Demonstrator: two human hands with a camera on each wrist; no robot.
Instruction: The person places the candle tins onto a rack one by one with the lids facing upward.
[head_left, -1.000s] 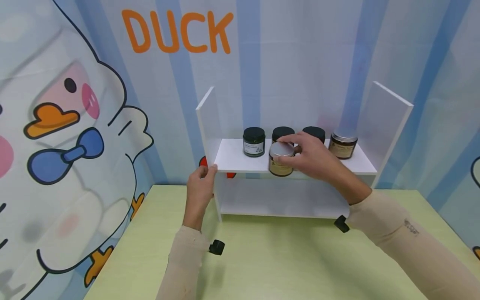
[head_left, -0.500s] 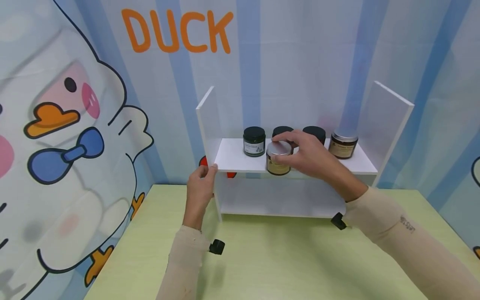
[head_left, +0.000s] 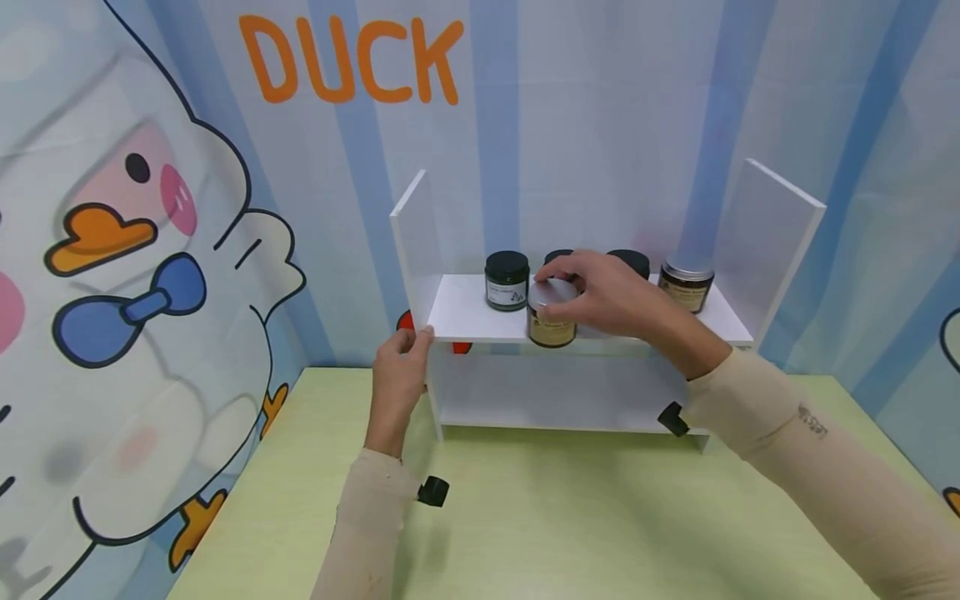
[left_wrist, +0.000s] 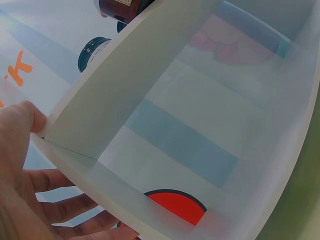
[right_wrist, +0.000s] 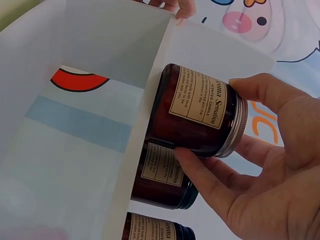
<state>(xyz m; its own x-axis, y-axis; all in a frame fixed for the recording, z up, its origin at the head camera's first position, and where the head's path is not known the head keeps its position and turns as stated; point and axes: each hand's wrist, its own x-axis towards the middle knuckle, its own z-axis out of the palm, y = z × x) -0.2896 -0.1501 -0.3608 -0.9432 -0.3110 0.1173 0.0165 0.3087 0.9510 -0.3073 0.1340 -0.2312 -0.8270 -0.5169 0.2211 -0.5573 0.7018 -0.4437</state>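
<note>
My right hand [head_left: 622, 296] pinches a brown scented candle jar [head_left: 552, 330] with a silver lid and a cream label, thumb and fingers around its upper part. The jar is upright at the front edge of the upper board of a white shelf [head_left: 461, 304]; in the right wrist view the candle's base [right_wrist: 159, 100] is right at that board. My left hand [head_left: 400, 375] grips the shelf's left side panel, thumb at the front corner and fingers along the outside, as the left wrist view shows.
A dark green jar [head_left: 507, 282] with a black lid stands left on the upper board. Two black-lidded jars are partly hidden behind my right hand. Another silver-lidded candle [head_left: 686, 288] stands at the right. The shelf stands on a pale green table [head_left: 555, 517] before a duck-print curtain [head_left: 600, 125].
My right hand has moved the candle jar a little to the left along the shelf's front edge, closer to the dark green jar. My left hand keeps its place on the side panel.
</note>
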